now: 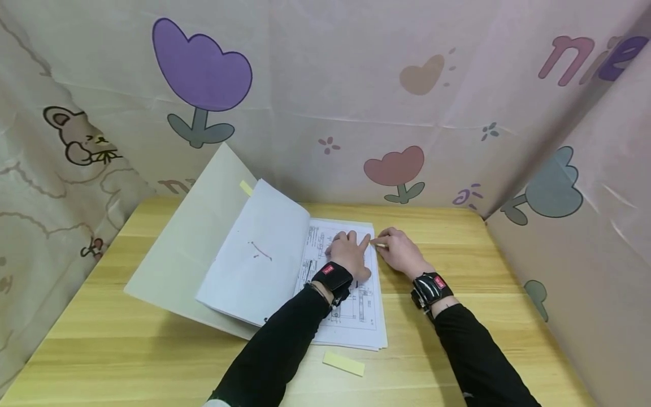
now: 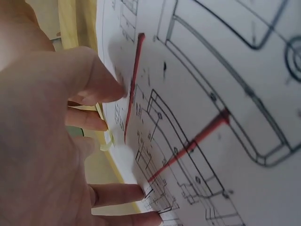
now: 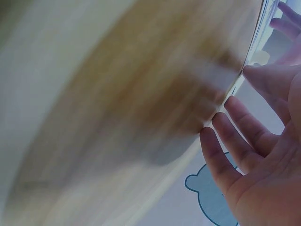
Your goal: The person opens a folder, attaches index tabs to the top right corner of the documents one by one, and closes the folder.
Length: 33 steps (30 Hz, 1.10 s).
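A bound set of printed drawings lies spread on the table, its drawing page [image 1: 363, 308] facing up on the right. My left hand [image 1: 350, 257] rests on that page with fingers spread, its fingertips touching the paper in the left wrist view. At the page's upper right edge, my right hand [image 1: 402, 251] pinches a small yellow sticky tab [image 1: 377, 243] between thumb and forefinger. The tab [image 2: 108, 141] also shows at the paper's edge in the left wrist view. The right hand's other fingers [image 3: 218, 160] reach down to the tabletop.
A turned-over white page [image 1: 254, 260] and pale cover [image 1: 183, 243] stand raised on the left, with another yellow tab [image 1: 246, 187] on top. A loose yellow sticky strip [image 1: 343, 363] lies on the wooden table [image 1: 127, 339] near the front. Printed curtains [image 1: 315, 85] surround the table.
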{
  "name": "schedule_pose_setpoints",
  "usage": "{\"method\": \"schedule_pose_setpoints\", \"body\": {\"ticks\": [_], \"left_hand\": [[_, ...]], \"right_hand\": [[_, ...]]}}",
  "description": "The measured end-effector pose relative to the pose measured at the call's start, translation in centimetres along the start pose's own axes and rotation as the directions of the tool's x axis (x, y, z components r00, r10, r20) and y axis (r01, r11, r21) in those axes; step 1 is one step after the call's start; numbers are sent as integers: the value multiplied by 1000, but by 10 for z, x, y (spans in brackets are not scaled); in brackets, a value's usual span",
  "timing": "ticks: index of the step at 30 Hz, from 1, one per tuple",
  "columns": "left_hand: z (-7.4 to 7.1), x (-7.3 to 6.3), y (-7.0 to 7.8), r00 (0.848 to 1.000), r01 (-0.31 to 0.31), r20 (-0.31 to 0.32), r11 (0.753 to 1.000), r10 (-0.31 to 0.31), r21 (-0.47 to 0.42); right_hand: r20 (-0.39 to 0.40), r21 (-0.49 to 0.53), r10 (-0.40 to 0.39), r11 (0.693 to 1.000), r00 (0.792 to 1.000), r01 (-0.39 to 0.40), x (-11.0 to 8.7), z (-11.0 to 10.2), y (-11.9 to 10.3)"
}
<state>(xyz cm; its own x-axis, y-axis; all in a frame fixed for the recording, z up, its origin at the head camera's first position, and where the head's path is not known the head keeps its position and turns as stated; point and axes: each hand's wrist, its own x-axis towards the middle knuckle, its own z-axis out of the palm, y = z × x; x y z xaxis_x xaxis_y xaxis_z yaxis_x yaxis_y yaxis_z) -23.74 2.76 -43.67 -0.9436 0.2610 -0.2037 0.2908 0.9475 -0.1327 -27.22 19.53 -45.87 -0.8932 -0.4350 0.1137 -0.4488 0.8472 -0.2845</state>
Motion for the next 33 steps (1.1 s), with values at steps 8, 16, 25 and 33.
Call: {"method": "schedule_pose_setpoints", "body": {"ticks": [8,16,25,33], "left_hand": [[1,2,7,999,40,2,998,-40,53],[8,5,11,995,78,-69,996,-75,37],[13,6,8,996,59,-77,996,-54,65],[9,5,5,998,48,-45,996,-45,70]], "right_hand": [[6,-9,-5,1000,1000,6,-1,-1,-2],[14,-16,8,1000,1000,-8,-3,-4,-3],[26,-27,-5,1000,1000,5,-3,-4,-3],[28,-15,4,1000,1000,-4,-2,-3,-5]]}}
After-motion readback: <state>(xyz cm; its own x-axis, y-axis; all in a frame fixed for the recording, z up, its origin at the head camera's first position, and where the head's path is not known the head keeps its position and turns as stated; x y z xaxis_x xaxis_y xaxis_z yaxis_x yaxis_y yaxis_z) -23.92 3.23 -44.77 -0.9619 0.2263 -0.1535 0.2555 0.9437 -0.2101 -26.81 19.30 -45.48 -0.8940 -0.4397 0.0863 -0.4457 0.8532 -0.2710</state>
